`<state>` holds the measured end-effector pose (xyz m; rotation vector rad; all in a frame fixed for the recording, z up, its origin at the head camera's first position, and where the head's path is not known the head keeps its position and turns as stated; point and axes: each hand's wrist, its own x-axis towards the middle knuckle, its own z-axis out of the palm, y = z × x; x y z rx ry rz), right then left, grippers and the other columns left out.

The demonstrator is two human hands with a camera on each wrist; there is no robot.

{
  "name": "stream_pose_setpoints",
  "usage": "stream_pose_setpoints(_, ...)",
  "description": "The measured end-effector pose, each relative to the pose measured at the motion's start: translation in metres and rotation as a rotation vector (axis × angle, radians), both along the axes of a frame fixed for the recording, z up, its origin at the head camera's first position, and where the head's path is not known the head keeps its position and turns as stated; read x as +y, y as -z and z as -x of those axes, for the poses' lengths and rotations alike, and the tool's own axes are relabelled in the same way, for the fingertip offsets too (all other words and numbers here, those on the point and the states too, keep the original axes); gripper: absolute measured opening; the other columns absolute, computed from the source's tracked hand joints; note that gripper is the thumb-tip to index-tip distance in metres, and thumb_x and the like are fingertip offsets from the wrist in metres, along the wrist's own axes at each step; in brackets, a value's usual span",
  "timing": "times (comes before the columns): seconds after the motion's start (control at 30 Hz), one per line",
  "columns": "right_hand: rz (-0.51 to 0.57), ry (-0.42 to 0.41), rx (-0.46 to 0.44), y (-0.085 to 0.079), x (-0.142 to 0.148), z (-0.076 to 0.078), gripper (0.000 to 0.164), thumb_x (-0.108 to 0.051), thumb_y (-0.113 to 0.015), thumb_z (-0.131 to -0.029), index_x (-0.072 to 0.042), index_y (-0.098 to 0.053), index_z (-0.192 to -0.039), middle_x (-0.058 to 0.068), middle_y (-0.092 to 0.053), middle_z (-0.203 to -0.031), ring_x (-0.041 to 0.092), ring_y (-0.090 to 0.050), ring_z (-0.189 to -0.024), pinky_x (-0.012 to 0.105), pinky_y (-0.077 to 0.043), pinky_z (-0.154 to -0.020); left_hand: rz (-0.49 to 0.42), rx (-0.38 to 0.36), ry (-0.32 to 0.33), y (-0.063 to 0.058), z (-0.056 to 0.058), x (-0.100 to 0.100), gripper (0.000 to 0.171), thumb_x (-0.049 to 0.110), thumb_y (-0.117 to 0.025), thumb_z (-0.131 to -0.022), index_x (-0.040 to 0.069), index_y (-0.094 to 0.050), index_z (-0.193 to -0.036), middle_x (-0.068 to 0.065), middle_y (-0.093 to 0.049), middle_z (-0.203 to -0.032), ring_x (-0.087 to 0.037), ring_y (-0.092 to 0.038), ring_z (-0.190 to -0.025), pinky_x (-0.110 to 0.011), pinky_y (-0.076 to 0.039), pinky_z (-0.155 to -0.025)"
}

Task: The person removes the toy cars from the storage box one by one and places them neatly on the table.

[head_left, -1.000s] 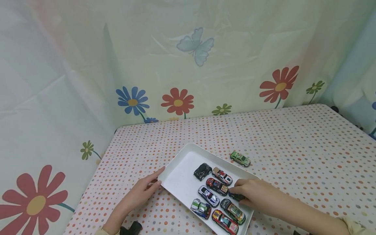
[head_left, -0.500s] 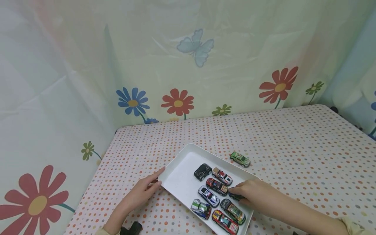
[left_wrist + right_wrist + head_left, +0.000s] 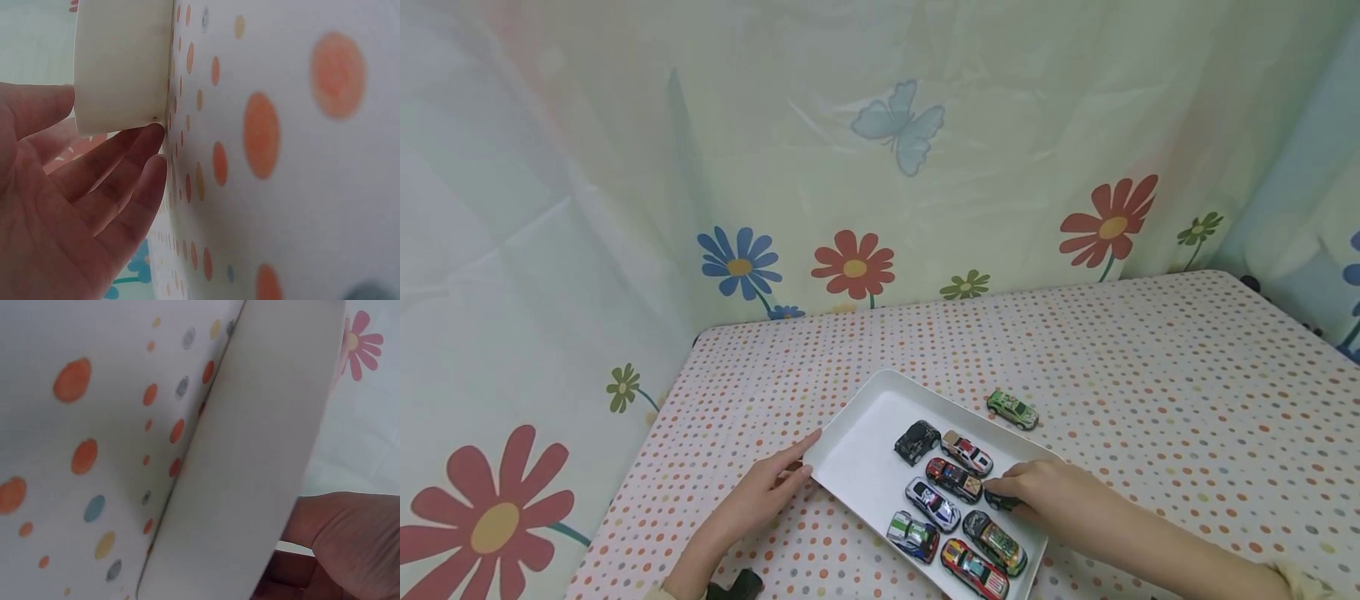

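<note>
A white tray [image 3: 857,442] lies slanted on the table with several toy cars inside. My left hand [image 3: 767,492] touches the tray's left corner; in the left wrist view its fairly straight fingers [image 3: 137,194] meet the outer wall. Inside the tray's right end, my right hand [image 3: 1056,500] pinches a dark toy car [image 3: 1002,502], mostly hidden beneath the fingers. Nearby are a red-and-black car [image 3: 953,480] and a dark green car [image 3: 995,542]. In the right wrist view the tray wall [image 3: 244,444] covers the fingertips.
A green toy car [image 3: 1012,409] stands outside the tray, beyond its far long side. Also in the tray are a black car [image 3: 917,442], a white-and-purple car [image 3: 932,504] and a red-and-yellow car [image 3: 975,569]. A dotted cloth [image 3: 1135,358] covers the table.
The right hand's fingers have drawn slightly closer over the dark toy car, with little other movement. The left hand, tray and remaining cars keep their places; the whole view has dipped slightly.
</note>
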<state>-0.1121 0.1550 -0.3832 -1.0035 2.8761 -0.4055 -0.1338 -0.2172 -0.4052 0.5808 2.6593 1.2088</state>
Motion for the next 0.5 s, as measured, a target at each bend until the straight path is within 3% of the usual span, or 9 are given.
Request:
stream_pose_setpoints(0.33, 0.088, 0.057, 0.117, -0.021, 0.011, 0.005, 0.036, -0.005, -0.075, -0.077, -0.012, -0.07, -0.112, 0.005, -0.067, -0.105, 0.024, -0.063, -0.094, 0.034, -0.052, -0.071, -0.017, -0.008, 0.003, 0.0, 0.001, 0.0, 0.049, 0.025, -0.048, -0.1, 0.012, -0.037, -0.145, -0.018, -0.039, -0.141, -0.029, -0.056, -0.109, -0.037, -0.048, -0.082)
stream_pose_setpoints(0.5, 0.114, 0.078, 0.163, -0.022, 0.015, 0.015, 0.037, -0.005, -0.075, -0.078, -0.012, -0.069, -0.114, 0.007, -0.066, -0.108, 0.025, -0.063, -0.094, 0.033, -0.052, -0.07, -0.015, -0.003, 0.004, 0.001, 0.001, 0.0, 0.048, 0.023, -0.048, -0.099, 0.011, -0.037, -0.145, -0.018, -0.039, -0.141, -0.03, -0.055, -0.11, -0.036, -0.048, -0.083)
